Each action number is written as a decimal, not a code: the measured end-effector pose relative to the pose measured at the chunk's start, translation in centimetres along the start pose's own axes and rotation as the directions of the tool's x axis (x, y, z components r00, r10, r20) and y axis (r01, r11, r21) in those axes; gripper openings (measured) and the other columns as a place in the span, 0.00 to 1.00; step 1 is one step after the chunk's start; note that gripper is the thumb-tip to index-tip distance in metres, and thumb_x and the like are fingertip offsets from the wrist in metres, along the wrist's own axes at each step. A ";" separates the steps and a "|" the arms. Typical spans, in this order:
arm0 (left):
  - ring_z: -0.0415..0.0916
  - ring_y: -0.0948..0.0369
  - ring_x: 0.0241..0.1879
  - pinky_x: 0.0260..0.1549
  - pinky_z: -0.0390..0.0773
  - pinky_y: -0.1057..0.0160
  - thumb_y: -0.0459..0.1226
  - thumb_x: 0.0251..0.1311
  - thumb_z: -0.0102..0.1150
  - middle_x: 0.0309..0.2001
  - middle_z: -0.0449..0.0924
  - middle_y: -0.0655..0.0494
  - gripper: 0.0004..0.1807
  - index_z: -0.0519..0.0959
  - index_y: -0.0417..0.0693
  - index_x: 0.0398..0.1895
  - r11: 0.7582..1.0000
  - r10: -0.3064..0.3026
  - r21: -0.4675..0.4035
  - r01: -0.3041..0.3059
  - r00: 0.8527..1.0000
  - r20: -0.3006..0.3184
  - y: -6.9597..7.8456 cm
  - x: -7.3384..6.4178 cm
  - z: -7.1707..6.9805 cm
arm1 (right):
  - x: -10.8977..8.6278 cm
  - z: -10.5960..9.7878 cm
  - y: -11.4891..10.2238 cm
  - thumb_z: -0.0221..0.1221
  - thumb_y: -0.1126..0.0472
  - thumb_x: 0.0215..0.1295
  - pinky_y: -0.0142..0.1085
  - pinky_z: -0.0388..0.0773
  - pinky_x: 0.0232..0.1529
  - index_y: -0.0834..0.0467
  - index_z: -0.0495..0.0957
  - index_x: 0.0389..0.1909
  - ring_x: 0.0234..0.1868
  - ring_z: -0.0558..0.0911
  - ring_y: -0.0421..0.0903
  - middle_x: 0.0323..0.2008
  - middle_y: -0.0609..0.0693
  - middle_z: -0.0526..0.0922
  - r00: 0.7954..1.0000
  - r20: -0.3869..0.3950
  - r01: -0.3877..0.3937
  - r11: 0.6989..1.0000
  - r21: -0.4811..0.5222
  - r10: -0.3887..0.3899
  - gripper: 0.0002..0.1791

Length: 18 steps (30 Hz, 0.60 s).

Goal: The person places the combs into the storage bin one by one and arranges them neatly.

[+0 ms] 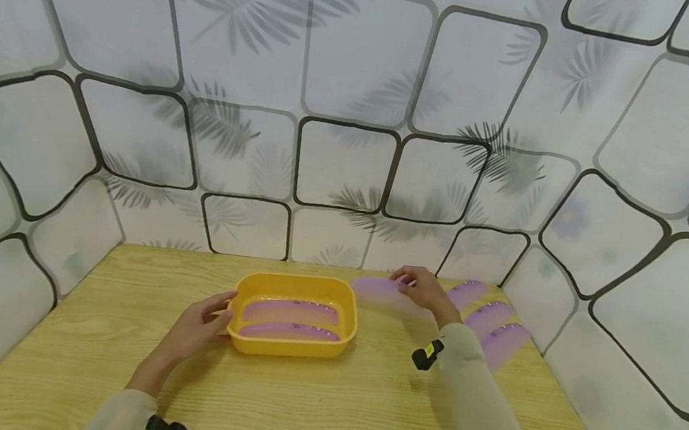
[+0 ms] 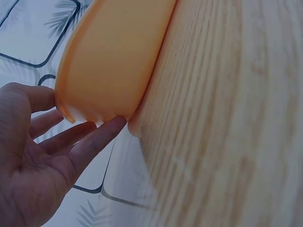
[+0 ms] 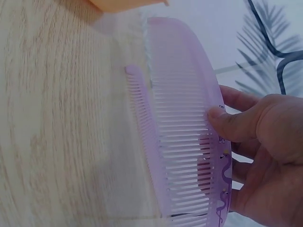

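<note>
My right hand (image 1: 421, 288) pinches a translucent purple comb (image 3: 182, 94) by its spine, thumb on the near face and fingers behind. Small printed figures run along that spine, and its teeth point toward the table. A second purple comb (image 3: 146, 127) shows beside it in the right wrist view. At the left end of a yellow plastic basin (image 1: 291, 348), my left hand (image 1: 199, 326) rests with its fingertips against the outer wall. Its fingers are spread and fairly straight in the left wrist view. Inside the basin lie two purple combs, one at the back (image 1: 291, 312) and one in front (image 1: 289, 332).
Three more purple combs lie at the table's right side: a far one (image 1: 466, 292), a middle one (image 1: 487, 317) and a near one (image 1: 504, 342). The wooden table (image 1: 301, 405) meets a patterned wall covering (image 1: 349, 167) at the back and both sides.
</note>
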<state>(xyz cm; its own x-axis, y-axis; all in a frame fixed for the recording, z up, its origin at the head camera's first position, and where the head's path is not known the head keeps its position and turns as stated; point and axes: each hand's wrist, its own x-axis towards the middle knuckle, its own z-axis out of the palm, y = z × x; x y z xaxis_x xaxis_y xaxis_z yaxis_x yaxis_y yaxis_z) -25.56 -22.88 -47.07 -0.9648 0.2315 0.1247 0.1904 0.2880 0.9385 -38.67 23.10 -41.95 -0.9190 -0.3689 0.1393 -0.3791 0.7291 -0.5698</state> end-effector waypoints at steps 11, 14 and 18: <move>0.72 0.31 0.66 0.47 0.90 0.54 0.36 0.79 0.49 0.73 0.60 0.21 0.31 0.58 0.31 0.78 1.000 -0.013 -0.010 0.013 1.000 -0.005 -0.1 -0.1 0.0 | -0.3 -0.4 -1.9 0.59 0.72 0.69 0.54 0.86 0.47 0.64 0.84 0.49 0.48 0.85 0.65 0.48 0.69 0.85 0.995 -0.089 0.038 0.999 -0.020 -0.040 0.11; 0.72 0.31 0.66 0.47 0.90 0.54 0.36 0.79 0.50 0.73 0.59 0.21 0.31 0.58 0.32 0.78 1.000 -0.010 -0.008 0.010 1.000 -0.005 -0.1 0.0 0.0 | -0.6 -0.7 -2.6 0.58 0.72 0.70 0.54 0.87 0.46 0.63 0.84 0.50 0.48 0.85 0.65 0.48 0.69 0.85 0.994 -0.111 0.023 1.000 -0.019 -0.025 0.11; 0.71 0.31 0.67 0.47 0.90 0.54 0.36 0.79 0.50 0.74 0.59 0.21 0.31 0.58 0.33 0.79 1.000 -0.007 0.006 0.007 1.000 -0.006 0.0 -0.1 0.1 | -0.8 -0.9 -3.4 0.57 0.70 0.73 0.54 0.86 0.47 0.62 0.84 0.52 0.50 0.85 0.64 0.51 0.68 0.84 0.993 -0.119 -0.011 1.000 0.007 0.011 0.12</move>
<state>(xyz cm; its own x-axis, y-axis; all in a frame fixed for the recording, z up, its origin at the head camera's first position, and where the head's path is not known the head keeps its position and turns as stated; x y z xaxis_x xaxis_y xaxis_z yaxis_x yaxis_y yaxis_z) -25.50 -22.83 -47.12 -0.9671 0.2242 0.1199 0.1847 0.2949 0.9375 -36.77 21.47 -39.38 -0.9296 -0.2893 0.2282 -0.3685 0.7292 -0.5766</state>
